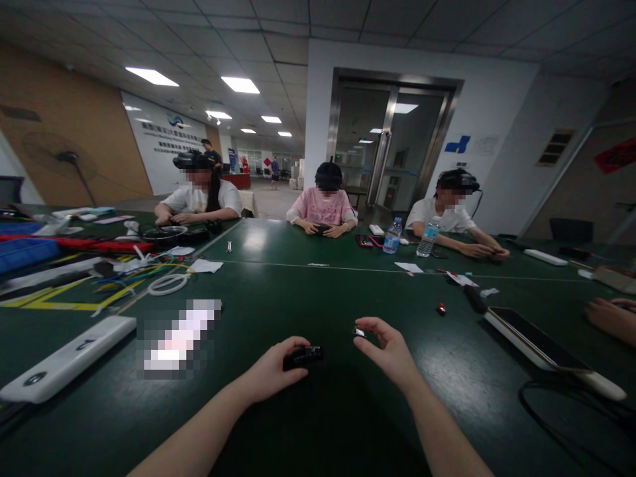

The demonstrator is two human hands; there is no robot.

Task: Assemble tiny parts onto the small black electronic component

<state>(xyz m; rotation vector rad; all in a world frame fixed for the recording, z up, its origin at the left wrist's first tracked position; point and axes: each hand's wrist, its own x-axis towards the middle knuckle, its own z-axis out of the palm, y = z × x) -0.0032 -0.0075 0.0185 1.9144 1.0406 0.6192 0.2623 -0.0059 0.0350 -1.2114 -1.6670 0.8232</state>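
Note:
My left hand [279, 368] is closed round a small black box-shaped object [304, 357], with pale print on its side; I cannot make out its kind. Its right end sticks out past my fingers. To the right, apart from it, my right hand [390, 350] pinches a small shiny silver-and-black piece [358, 332] between thumb and fingertips. Both hands are just above the dark green table [318, 298]. A small red-and-black item [441, 309] lies on the table beyond my right hand.
At left are a long white device [69, 358], a blurred-out bright phone-like slab [181, 334], a white cable coil [167, 284] and a blue tray [24, 255]. A phone on a white device [536, 338] lies at right. Water bottles [392, 236] stand further back. Several people sit around.

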